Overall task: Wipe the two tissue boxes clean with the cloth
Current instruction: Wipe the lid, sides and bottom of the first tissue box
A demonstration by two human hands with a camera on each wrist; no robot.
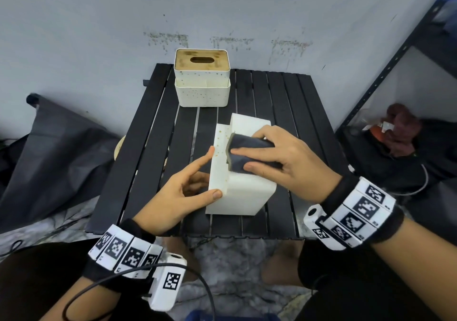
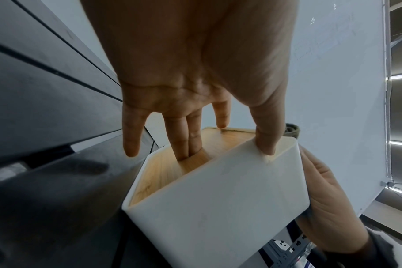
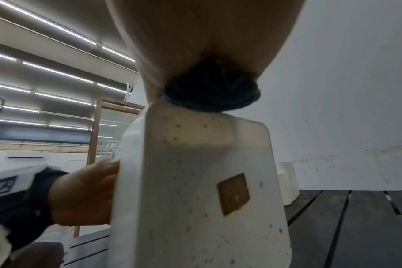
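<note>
A white tissue box [image 1: 247,192] flecked with brown spots lies on its side near the front of the black slatted table [image 1: 284,98]. My left hand [image 1: 214,172] grips its left end. The thumb sits on the top corner, and two fingers [image 2: 187,143] reach into the slot of the wooden lid [image 2: 154,172]. My right hand [image 1: 241,158] holds a folded dark cloth [image 1: 252,145] pressed onto the box's upper face, next to the spotted strip. The right wrist view shows the cloth [image 3: 211,94] bunched under the palm on the box [image 3: 195,199]. The second speckled tissue box [image 1: 202,73], with a wooden lid, stands at the table's far edge.
A dark bag [image 1: 57,152] slumps on the floor to the left. A metal shelf frame [image 1: 395,61] rises on the right, with a reddish bundle [image 1: 400,127] and cables beside it. The wall is close behind the table.
</note>
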